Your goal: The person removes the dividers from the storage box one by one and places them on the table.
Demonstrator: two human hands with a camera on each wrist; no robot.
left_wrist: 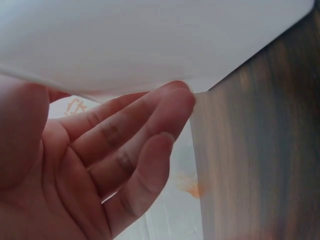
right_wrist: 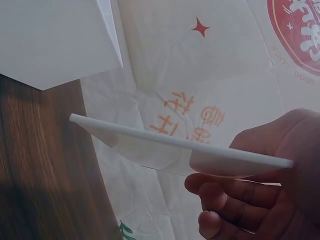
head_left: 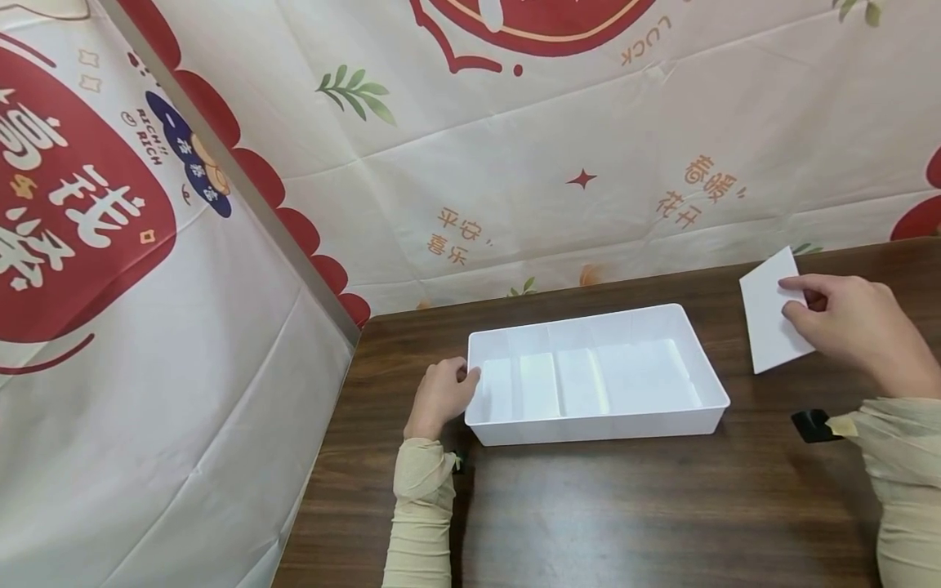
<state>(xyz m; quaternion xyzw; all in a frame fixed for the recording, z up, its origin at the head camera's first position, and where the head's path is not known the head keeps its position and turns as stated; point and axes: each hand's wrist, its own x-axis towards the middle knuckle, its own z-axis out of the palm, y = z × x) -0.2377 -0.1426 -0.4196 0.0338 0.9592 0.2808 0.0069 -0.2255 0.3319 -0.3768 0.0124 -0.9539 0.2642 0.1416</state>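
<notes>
From the head view, the person's left hand grips the nine-o'clock end of a white rectangular tray on the wood-grain desk, while the right hand pinches a thin white panel between the tray's two and three o'clock, apart from it.

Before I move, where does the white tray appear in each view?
Head: white tray, right of centre, in the lower half.
Left wrist: across the top, above the left hand.
Right wrist: upper-left corner.
Shared landmark: the brown wooden table, in all three.
</notes>
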